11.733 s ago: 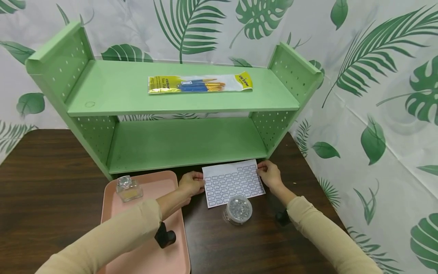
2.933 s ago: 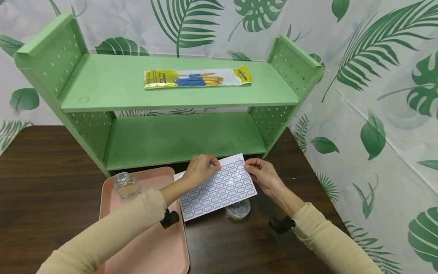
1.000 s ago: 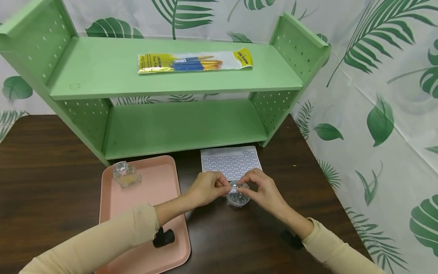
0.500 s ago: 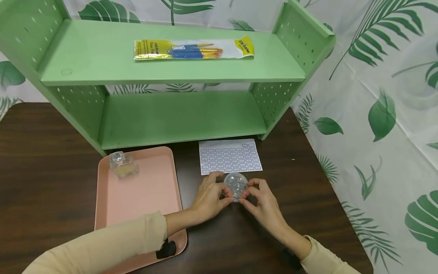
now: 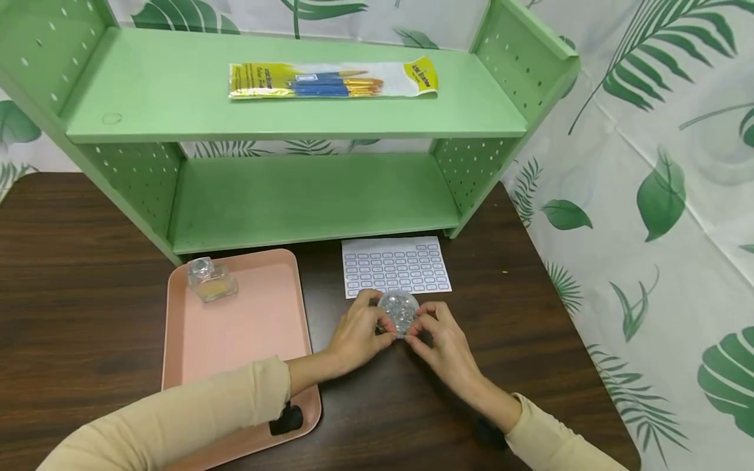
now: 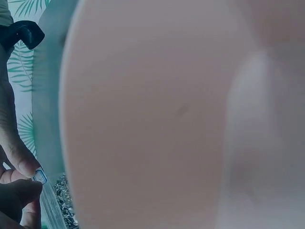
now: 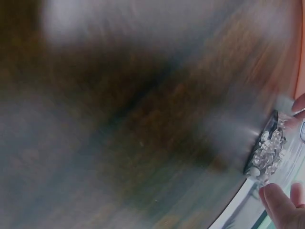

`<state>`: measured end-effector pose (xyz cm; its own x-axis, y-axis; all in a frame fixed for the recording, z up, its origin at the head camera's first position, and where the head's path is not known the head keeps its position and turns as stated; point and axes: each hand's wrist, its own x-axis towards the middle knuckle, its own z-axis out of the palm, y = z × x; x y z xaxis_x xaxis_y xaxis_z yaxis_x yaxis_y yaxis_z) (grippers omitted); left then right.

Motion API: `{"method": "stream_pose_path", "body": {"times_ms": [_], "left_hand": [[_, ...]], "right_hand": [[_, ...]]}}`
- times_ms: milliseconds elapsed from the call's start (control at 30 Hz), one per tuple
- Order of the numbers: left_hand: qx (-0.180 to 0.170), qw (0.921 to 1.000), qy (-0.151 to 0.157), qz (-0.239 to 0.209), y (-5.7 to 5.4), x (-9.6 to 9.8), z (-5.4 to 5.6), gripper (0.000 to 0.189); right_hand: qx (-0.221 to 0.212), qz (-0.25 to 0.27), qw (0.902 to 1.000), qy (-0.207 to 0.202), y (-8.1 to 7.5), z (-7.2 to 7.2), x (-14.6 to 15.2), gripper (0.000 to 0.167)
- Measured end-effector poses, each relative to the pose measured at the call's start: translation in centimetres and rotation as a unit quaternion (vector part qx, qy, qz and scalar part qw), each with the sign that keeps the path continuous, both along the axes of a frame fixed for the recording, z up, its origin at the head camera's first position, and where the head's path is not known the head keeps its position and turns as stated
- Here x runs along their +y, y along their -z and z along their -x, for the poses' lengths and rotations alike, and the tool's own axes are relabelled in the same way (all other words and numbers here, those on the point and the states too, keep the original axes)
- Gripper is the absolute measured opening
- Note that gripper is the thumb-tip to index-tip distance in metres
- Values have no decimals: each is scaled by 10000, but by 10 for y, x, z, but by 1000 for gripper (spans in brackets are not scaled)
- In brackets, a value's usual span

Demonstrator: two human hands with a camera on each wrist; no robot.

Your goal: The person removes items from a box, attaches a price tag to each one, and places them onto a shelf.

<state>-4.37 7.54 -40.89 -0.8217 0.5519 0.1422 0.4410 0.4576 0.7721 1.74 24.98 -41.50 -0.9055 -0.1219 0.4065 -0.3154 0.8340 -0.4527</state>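
Observation:
A small white sticker label (image 5: 400,336) with a blue border sits against the near side of a round clear jar (image 5: 399,307) filled with shiny silver bits. My left hand (image 5: 360,332) pinches the label's left end between thumb and fingers, close to the jar's wall. At its other end, the thumb and fingertips of my right hand (image 5: 442,341) pinch it too. The left wrist view shows both thumbs meeting beside the label (image 6: 40,177) just at the lid's edge. Behind the jar lies a white sheet of labels (image 5: 394,265), untouched by either hand.
A pink tray (image 5: 247,340) lies to the left, holding a small glass bottle (image 5: 213,282). The green two-tier shelf (image 5: 318,196) stands behind, with packaged paintbrushes (image 5: 332,80) on its top tier. A leaf-patterned wall covering (image 5: 618,261) borders the dark table's right side.
Earlier both hands held the label sheet; it now lies behind the jar. The hands have brought one label from above the jar down to its near side. The head view has tilted downward.

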Motion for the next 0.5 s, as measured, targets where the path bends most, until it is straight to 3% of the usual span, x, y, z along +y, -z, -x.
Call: {"method": "stream_pose_path", "body": {"times_ms": [500], "left_hand": [[39, 9999, -82, 134, -1, -6, 7, 10]], "right_hand": [[175, -222, 9994, -192, 4, 14, -3, 26]]}}
